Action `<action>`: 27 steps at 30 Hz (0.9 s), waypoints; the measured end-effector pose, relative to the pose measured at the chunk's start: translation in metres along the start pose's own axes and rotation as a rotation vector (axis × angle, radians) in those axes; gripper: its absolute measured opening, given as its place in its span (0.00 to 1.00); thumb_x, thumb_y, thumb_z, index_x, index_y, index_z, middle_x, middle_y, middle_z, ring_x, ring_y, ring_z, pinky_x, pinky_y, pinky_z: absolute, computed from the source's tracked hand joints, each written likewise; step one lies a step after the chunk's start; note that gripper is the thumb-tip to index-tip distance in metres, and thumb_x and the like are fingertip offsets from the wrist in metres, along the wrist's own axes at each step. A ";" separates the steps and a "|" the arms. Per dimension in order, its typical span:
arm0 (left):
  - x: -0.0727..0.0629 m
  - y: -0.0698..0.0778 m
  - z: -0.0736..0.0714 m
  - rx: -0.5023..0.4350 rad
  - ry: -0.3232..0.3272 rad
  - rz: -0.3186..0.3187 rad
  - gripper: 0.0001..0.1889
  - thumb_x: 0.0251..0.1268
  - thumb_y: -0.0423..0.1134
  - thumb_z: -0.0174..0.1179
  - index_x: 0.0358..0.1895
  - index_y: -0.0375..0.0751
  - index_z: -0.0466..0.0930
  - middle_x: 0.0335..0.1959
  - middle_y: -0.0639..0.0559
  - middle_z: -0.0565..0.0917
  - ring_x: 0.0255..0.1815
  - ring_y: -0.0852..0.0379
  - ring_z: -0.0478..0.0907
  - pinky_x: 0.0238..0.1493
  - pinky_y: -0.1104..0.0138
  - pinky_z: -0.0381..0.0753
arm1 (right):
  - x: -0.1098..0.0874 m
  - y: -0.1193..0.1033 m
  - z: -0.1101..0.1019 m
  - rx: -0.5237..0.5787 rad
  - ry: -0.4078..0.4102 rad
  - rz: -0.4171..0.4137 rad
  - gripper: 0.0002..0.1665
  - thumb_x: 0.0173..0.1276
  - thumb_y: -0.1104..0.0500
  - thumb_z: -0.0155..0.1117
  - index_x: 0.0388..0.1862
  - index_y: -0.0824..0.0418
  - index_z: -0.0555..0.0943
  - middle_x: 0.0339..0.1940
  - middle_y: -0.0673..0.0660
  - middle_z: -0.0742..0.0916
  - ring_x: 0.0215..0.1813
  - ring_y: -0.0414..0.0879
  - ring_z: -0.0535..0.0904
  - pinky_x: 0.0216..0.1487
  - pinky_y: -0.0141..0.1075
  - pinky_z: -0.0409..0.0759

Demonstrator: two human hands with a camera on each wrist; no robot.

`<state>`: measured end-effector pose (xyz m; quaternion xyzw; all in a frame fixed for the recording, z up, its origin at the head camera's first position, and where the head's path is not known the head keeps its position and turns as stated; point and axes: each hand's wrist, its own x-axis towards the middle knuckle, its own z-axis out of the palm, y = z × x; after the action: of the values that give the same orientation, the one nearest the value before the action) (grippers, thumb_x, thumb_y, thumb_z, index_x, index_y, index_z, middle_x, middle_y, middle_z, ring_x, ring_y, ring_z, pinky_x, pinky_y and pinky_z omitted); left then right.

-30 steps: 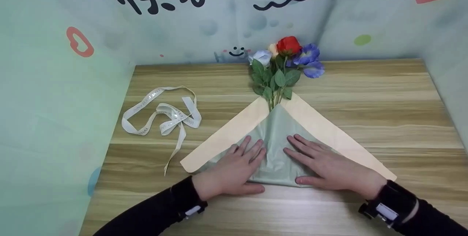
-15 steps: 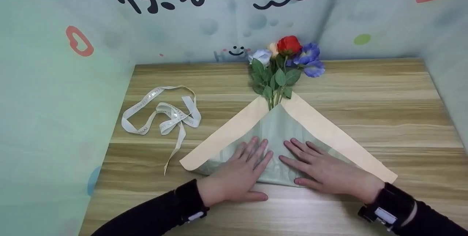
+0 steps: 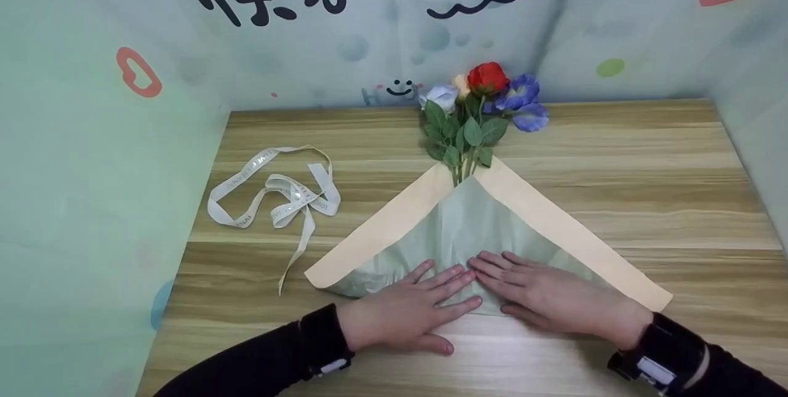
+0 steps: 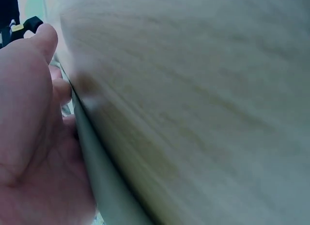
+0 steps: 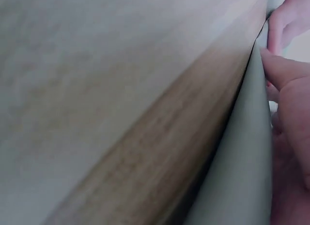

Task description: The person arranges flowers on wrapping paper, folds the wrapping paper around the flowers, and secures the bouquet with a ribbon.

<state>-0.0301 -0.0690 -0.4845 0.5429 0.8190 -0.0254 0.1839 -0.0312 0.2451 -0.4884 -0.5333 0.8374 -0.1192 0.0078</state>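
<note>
A sheet of wrapping paper (image 3: pixel 474 215), sage green with a cream border, lies folded into a broad triangle on the table. Flower stems enter at its peak, and the bunch of flowers (image 3: pixel 474 117) shows red, pale blue, peach and purple blooms. My left hand (image 3: pixel 409 308) rests on the paper near its folded front edge, fingers extended. Beside it my right hand (image 3: pixel 554 295) also lies flat on the paper, its fingertips close to the left ones. In the wrist views the folded edge of green paper (image 4: pixel 97 157) runs along under each palm.
A loosely looped white printed ribbon (image 3: pixel 298 197) lies on the wooden table (image 3: pixel 665 169) to the left of the paper. A printed pale green cloth (image 3: pixel 320 64) stands along the back and both sides.
Both hands have slid down the paper towards its front edge and drawn closer together. More of the green surface shows, and it looks flatter. Flowers and ribbon stay put.
</note>
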 end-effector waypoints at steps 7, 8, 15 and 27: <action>0.000 -0.004 -0.001 0.068 0.020 0.017 0.47 0.80 0.76 0.40 0.92 0.59 0.41 0.93 0.48 0.36 0.92 0.52 0.33 0.89 0.47 0.45 | -0.023 -0.005 -0.002 0.059 -0.059 -0.080 0.43 0.70 0.68 0.71 0.83 0.62 0.72 0.84 0.58 0.74 0.81 0.57 0.72 0.73 0.53 0.79; -0.002 -0.006 -0.001 0.077 0.027 0.021 0.46 0.81 0.76 0.40 0.92 0.58 0.42 0.93 0.49 0.37 0.92 0.52 0.35 0.89 0.47 0.46 | -0.027 -0.004 -0.002 0.066 -0.059 -0.078 0.42 0.72 0.67 0.70 0.84 0.61 0.71 0.85 0.58 0.74 0.82 0.57 0.72 0.76 0.51 0.76; -0.042 -0.027 0.013 0.038 0.051 0.001 0.39 0.88 0.67 0.38 0.92 0.57 0.45 0.93 0.55 0.43 0.92 0.51 0.40 0.89 0.50 0.49 | -0.073 0.007 -0.003 0.072 0.048 -0.106 0.30 0.84 0.60 0.61 0.82 0.60 0.74 0.81 0.62 0.77 0.79 0.60 0.75 0.88 0.36 0.48; -0.119 -0.063 0.041 0.047 0.236 -0.005 0.27 0.93 0.52 0.42 0.87 0.57 0.65 0.88 0.56 0.63 0.89 0.46 0.57 0.82 0.43 0.65 | -0.141 0.017 -0.010 0.100 0.194 -0.068 0.26 0.92 0.52 0.49 0.73 0.67 0.82 0.76 0.69 0.80 0.87 0.54 0.63 0.87 0.36 0.53</action>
<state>-0.0353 -0.2092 -0.4933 0.5441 0.8356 0.0192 0.0731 0.0132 0.3803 -0.4984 -0.5463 0.8087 -0.2120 -0.0509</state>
